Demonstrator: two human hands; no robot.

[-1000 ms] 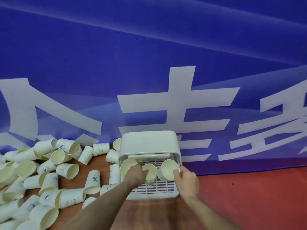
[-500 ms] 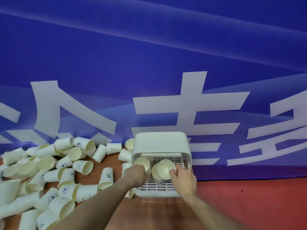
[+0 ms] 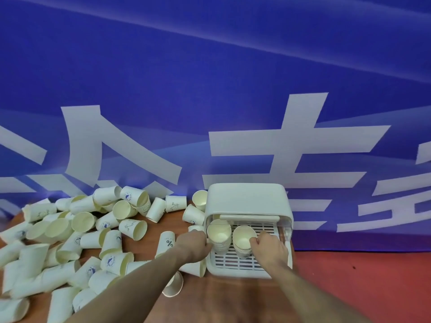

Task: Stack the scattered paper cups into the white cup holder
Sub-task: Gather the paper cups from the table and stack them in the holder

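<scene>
Head view, cup holder: the white cup holder (image 3: 248, 201) stands on the brown wooden table (image 3: 221, 301), against the blue banner (image 3: 210, 89) with its large white characters; its slatted tray faces the person.
Head view, left stack: a stack of paper cups (image 3: 219, 236) stands upright on the left side of the tray, mouth up.
Head view, right stack: a second stack of cups (image 3: 242, 241) stands just beside it on the tray, slightly tilted.
Head view, left hand: the left hand (image 3: 193, 245) is at the holder's left edge, fingers curled against the side of the left stack; the fingertips are hidden, so how firmly it grips I cannot tell.
Head view, right hand: the right hand (image 3: 270, 249) rests on the tray, fingers bent round the rim and side of the right stack, holding it.
Head view, loose cups: scattered paper cups (image 3: 70, 241) lie in a heap on the table left of the holder, most on their sides, one printed with a percent sign (image 3: 168, 242).
Head view, surroundings: red floor (image 3: 361, 287) shows to the right of the table.
</scene>
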